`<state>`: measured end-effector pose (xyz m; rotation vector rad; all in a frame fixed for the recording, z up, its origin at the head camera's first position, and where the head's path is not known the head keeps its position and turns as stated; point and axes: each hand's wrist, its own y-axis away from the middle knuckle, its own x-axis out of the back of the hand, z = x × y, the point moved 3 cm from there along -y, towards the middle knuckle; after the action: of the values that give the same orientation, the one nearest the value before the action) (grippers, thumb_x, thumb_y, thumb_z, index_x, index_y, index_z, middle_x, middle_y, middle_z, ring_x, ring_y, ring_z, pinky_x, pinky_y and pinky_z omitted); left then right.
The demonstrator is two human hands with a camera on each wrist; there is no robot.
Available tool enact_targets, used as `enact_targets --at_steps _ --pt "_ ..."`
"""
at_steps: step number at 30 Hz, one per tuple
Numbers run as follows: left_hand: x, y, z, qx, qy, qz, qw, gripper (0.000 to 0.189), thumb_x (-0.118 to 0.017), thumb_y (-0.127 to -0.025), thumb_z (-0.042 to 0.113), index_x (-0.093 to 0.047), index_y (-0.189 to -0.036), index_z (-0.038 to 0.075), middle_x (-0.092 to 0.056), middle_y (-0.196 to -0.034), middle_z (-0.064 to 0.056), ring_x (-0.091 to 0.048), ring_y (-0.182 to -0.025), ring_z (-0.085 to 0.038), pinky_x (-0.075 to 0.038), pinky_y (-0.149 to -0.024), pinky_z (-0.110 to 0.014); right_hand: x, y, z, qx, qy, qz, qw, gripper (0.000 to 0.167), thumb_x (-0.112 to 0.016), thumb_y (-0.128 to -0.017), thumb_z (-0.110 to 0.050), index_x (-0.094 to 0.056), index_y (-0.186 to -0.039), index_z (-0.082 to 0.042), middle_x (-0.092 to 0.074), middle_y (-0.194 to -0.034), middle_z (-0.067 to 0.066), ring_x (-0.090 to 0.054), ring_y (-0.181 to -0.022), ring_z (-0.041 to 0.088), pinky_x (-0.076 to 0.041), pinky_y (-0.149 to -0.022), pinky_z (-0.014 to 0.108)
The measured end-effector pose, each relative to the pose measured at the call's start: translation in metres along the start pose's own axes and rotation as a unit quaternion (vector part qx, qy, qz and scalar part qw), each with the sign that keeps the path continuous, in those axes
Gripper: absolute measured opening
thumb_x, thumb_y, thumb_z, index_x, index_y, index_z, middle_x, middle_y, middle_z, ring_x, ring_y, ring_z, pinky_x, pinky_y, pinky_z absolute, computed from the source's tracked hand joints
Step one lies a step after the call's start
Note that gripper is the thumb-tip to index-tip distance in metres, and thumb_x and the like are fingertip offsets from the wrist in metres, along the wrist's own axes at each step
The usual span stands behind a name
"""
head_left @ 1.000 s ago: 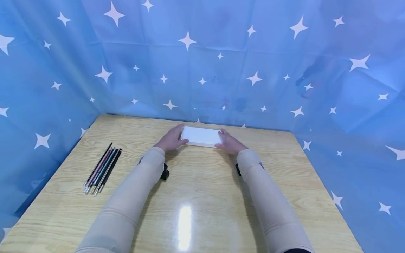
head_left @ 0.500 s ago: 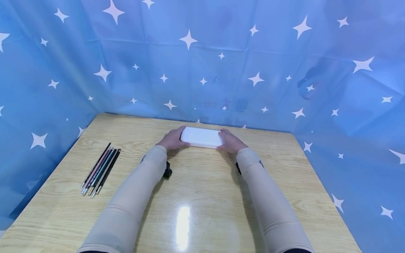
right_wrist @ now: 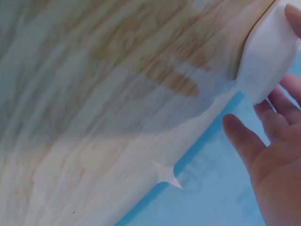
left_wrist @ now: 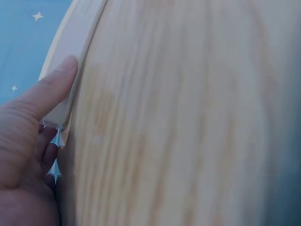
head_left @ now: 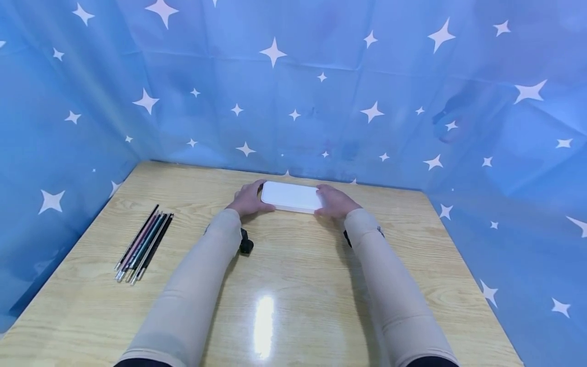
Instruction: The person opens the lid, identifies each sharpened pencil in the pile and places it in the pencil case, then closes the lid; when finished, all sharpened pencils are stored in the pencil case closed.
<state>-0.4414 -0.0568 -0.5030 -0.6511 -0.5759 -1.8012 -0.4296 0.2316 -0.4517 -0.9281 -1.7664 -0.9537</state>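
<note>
A long white box (head_left: 291,196) with rounded corners lies crosswise near the back of the wooden table. At its left end my left hand (head_left: 249,199) holds it, the thumb along the front side. In the left wrist view that thumb presses the side of the box, and the other fingers curl at its end, partly hidden. My right hand (head_left: 337,202) grips the right end. In the right wrist view its fingers (right_wrist: 273,113) touch the box on both sides, while one finger stands apart from it.
Several slim pencils (head_left: 144,247), dark, teal and pinkish with pale ends, lie bunched at the left of the table (head_left: 302,285). A blue curtain (head_left: 293,92) with white stars hangs behind and along both sides.
Both hands stay at the ends of the box, and the fingers have shifted slightly around it. The box has hardly moved. The head view has tilted a little; the pencils lie as before.
</note>
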Motion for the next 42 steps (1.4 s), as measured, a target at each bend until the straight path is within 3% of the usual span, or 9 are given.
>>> enact_targets --at_steps 6,12,33,38,42 --pt "-0.001 -0.002 0.002 0.006 0.004 0.002 1.0000 0.106 -0.087 -0.077 0.049 -0.028 -0.161 0.022 -0.032 -0.163 -0.008 -0.026 -0.148 -0.035 -0.019 -0.117 -0.056 0.002 0.000 0.005 -0.001 -0.032 0.007 0.9995 0.084 -0.079 -0.089 -0.030 -0.034 -0.156 -0.003 -0.032 -0.161 0.019 -0.031 -0.147 0.038 -0.024 -0.121 0.051" --pt "0.002 0.002 0.005 0.014 0.006 0.005 0.9999 0.106 -0.089 -0.076 0.046 -0.030 -0.160 0.020 -0.035 -0.162 -0.008 -0.028 -0.146 -0.034 -0.019 -0.117 -0.055 0.003 -0.002 0.003 0.012 -0.005 -0.014 0.9998 0.089 -0.076 -0.092 -0.037 -0.026 -0.161 -0.009 -0.022 -0.166 0.016 -0.021 -0.152 0.036 -0.020 -0.122 0.051" --pt "0.000 0.001 0.005 0.005 -0.010 0.017 0.9998 0.103 -0.089 -0.075 0.047 -0.033 -0.159 0.023 -0.038 -0.160 -0.007 -0.030 -0.145 -0.033 -0.020 -0.115 -0.054 0.003 -0.007 0.011 0.037 -0.041 -0.012 0.9984 0.087 -0.080 -0.090 -0.030 -0.032 -0.157 -0.004 -0.026 -0.165 0.014 -0.022 -0.152 0.036 -0.019 -0.122 0.050" --pt "0.000 0.001 0.004 0.008 -0.006 0.017 0.9998 0.103 -0.090 -0.075 0.047 -0.034 -0.158 0.024 -0.039 -0.159 -0.007 -0.031 -0.144 -0.032 -0.021 -0.115 -0.053 0.004 -0.009 0.008 0.050 -0.016 -0.006 0.9986 0.086 -0.079 -0.089 -0.030 -0.035 -0.155 0.003 -0.033 -0.161 0.020 -0.028 -0.149 0.038 -0.021 -0.122 0.049" --pt "0.000 0.001 0.003 0.010 -0.005 0.015 0.9998 0.104 -0.090 -0.074 0.047 -0.034 -0.158 0.023 -0.039 -0.159 -0.006 -0.031 -0.144 -0.032 -0.021 -0.115 -0.053 0.003 -0.013 0.005 0.047 -0.028 0.002 0.9985 0.085 -0.081 -0.087 -0.026 -0.036 -0.152 0.007 -0.038 -0.157 0.024 -0.033 -0.146 0.041 -0.023 -0.121 0.049"
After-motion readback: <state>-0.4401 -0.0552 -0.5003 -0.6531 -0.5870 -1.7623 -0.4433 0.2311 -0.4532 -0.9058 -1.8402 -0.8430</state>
